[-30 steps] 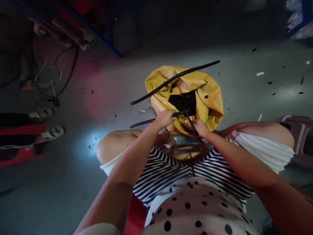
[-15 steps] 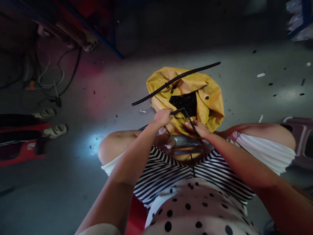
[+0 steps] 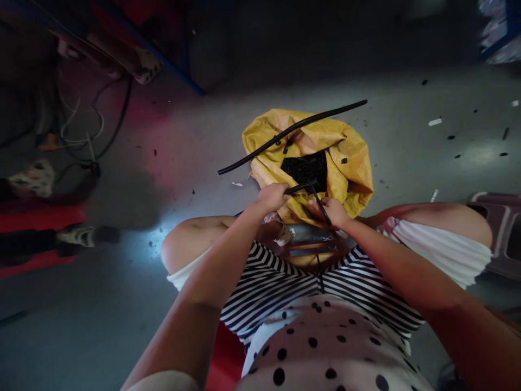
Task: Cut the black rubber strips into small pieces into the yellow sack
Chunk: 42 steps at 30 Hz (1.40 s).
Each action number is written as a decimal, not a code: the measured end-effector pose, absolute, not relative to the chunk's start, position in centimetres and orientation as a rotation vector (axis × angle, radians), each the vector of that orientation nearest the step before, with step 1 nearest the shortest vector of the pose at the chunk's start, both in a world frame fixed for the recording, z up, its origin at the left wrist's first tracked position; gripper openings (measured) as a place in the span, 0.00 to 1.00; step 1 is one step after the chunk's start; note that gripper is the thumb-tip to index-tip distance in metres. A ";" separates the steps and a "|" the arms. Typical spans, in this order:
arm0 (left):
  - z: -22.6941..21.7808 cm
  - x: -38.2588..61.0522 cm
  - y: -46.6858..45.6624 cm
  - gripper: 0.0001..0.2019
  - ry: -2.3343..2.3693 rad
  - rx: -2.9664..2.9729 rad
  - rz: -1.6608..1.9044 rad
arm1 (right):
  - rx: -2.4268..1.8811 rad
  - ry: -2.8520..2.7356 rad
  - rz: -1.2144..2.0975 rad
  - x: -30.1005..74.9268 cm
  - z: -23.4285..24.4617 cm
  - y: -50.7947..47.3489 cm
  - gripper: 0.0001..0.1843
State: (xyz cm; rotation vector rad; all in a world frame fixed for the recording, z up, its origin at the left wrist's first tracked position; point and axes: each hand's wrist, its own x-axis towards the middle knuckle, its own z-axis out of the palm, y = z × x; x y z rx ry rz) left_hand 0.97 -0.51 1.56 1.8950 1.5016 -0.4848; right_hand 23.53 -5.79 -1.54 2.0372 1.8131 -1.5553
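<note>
tube [image 3: 297, 189] partly behind left hand [image 3: 273, 196]

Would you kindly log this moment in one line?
left hand: grips black strip; right hand: holds slim dark tool; yellow sack: open, black pieces inside; second strip: across sack

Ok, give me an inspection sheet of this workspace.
Surface: grey floor, patchily lit.
Job's things: yellow sack, its opening showing black pieces; a long black strip lies across it.
Clutter: small black bits and a white scrap on the floor.
Grips: left grip holds a second black strip; right grip holds a dark scissors-like tool, its tip near the strip's end.
Cables: black cable and white cable at left.
Surroundings: another person's shoe, a blue frame, a grey stool at right.
</note>
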 end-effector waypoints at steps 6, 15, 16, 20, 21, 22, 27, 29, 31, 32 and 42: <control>1.6 0.6 -0.4 0.14 1.547 1.900 -0.530 | 2.066 1.818 -1.512 24.0 -1.5 -5.9 0.30; 2.5 1.7 -0.5 0.14 1.554 2.005 -0.548 | 1.840 1.731 -1.644 23.6 -0.7 -5.8 0.35; 2.6 1.9 -0.6 0.14 1.537 2.020 -0.545 | 1.835 1.732 -1.637 23.6 -0.7 -5.8 0.35; 2.7 2.5 -1.0 0.14 1.514 2.052 -0.543 | 1.844 1.729 -1.640 23.5 -0.7 -5.7 0.34; 2.6 2.6 -1.0 0.13 1.516 2.055 -0.541 | 1.843 1.730 -1.642 23.5 -0.7 -5.7 0.33; 2.6 2.7 -1.1 0.13 1.517 2.057 -0.540 | 1.844 1.733 -1.640 23.5 -0.8 -5.7 0.33; 2.3 2.4 -1.1 0.13 1.495 2.061 -0.463 | 1.904 1.784 -1.553 23.5 -1.3 -5.6 0.32; 2.0 1.9 -1.0 0.15 1.494 2.001 -0.426 | 1.942 1.825 -1.498 23.5 -1.4 -5.5 0.31; 1.7 1.3 -0.8 0.16 1.507 1.918 -0.435 | 1.971 1.852 -1.463 23.6 -1.2 -5.5 0.30; 1.6 1.0 -0.7 0.16 1.515 1.890 -0.447 | 1.982 1.856 -1.453 23.7 -1.1 -5.5 0.29; 1.8 0.4 -0.3 0.13 1.509 1.981 -0.561 | 1.959 1.887 -1.332 23.8 -0.5 -5.7 0.27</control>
